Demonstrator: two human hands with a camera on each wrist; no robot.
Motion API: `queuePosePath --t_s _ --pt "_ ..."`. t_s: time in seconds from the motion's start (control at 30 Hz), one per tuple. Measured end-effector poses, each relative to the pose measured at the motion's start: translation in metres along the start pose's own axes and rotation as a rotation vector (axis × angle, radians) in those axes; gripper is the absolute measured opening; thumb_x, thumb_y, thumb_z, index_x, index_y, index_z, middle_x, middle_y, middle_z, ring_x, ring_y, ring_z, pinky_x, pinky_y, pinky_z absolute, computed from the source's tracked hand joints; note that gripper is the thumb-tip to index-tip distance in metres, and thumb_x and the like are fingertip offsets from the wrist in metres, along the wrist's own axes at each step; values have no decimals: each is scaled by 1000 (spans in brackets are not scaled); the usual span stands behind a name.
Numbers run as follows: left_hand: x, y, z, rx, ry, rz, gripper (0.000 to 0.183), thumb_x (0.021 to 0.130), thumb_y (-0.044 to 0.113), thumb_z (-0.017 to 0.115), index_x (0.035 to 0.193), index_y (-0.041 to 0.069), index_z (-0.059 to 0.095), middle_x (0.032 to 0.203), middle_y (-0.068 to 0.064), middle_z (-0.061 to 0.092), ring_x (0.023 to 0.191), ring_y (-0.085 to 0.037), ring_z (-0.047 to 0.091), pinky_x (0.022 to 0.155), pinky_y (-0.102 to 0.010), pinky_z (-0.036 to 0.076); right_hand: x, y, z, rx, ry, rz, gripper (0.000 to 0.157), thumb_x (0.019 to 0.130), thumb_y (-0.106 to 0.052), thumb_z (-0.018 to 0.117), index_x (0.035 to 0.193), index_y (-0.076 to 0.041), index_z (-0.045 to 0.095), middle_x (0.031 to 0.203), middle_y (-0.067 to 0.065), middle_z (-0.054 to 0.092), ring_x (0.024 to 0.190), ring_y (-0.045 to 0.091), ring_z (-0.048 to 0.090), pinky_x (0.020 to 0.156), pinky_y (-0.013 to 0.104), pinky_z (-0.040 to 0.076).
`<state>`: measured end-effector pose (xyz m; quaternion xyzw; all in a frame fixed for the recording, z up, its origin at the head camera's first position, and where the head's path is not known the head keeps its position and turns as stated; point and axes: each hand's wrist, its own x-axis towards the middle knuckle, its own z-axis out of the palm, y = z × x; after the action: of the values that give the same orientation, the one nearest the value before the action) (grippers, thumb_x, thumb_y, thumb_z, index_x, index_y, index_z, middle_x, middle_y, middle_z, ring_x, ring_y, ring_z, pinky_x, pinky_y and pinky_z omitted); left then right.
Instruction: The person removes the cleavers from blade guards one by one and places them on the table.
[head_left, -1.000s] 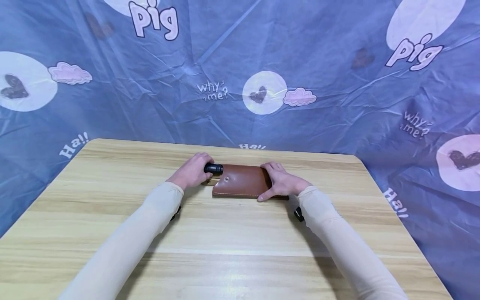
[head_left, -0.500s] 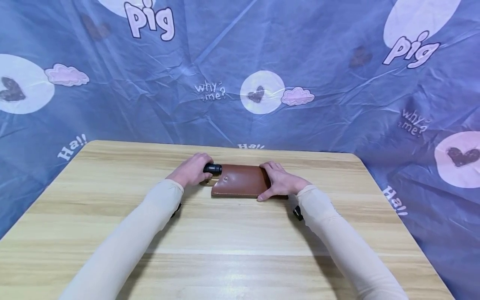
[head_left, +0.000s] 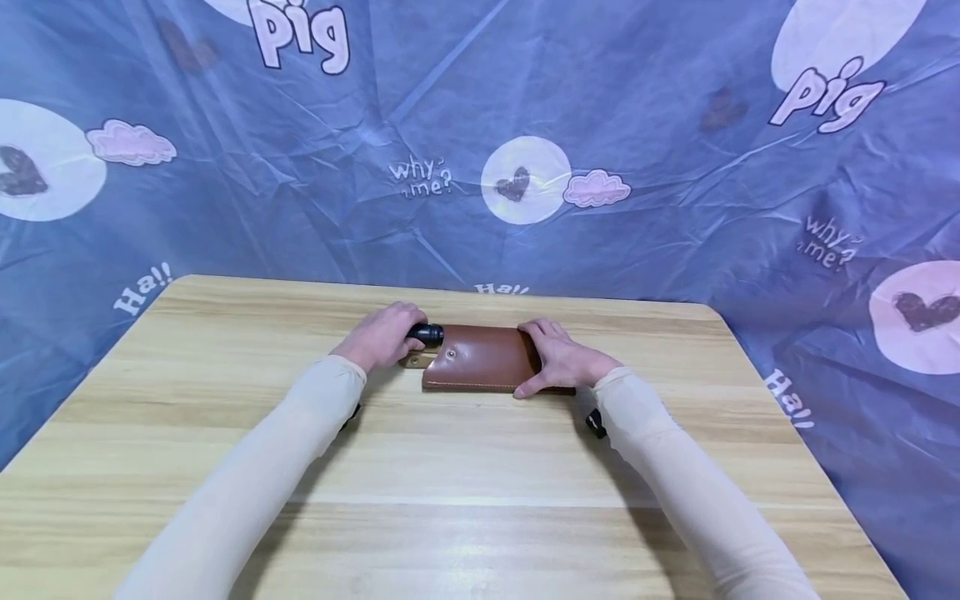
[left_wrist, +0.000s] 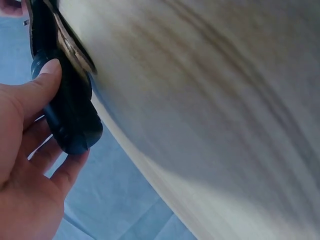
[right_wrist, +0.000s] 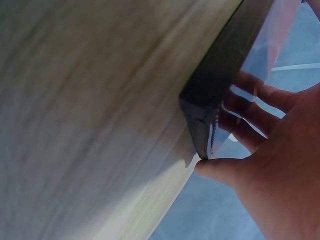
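Note:
A brown leather sheath (head_left: 487,358) with a small metal snap lies flat toward the back of the table. From its left end sticks the black handle (head_left: 429,334) of a cleaver-like knife, whose blade is hidden inside. My left hand (head_left: 381,335) grips this handle, and the left wrist view shows the thumb laid along the black handle (left_wrist: 70,110) with fingers curled beneath. A tan strap (head_left: 417,362) with a snap pokes out below it. My right hand (head_left: 562,360) spans the sheath's right end, thumb on the near edge and fingers on the far edge.
The wooden table (head_left: 465,467) has rounded back corners. Close behind its far edge hangs a blue printed cloth (head_left: 420,242), which also runs along the right side. Each wrist wears a small black device (head_left: 596,423).
Both hands keep their hold on the handle and the sheath, which stay in place. Only the head view shifts slightly.

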<state>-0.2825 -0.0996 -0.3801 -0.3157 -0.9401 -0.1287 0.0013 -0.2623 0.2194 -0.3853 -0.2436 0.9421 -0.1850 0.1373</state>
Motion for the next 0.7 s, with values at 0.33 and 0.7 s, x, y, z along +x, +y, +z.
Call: queuePosePath --t_s 0.33,0.7 --pt "1 -2 -4 -10 -8 -20 32 88 18 75 114 0 65 110 -12 64 103 -30 59 95 -47 48 0 -2 -4 -15 -14 0 117 66 -52 87 151 -1 26 148 20 28 137 37 26 111 54 29" --pt "1 -3 -1 -4 15 2 29 89 16 74 111 1 65 108 -12 64 102 -30 59 94 -47 48 1 1 -3 -34 11 -26 115 66 -50 87 150 1 28 147 20 30 135 36 28 110 51 31"
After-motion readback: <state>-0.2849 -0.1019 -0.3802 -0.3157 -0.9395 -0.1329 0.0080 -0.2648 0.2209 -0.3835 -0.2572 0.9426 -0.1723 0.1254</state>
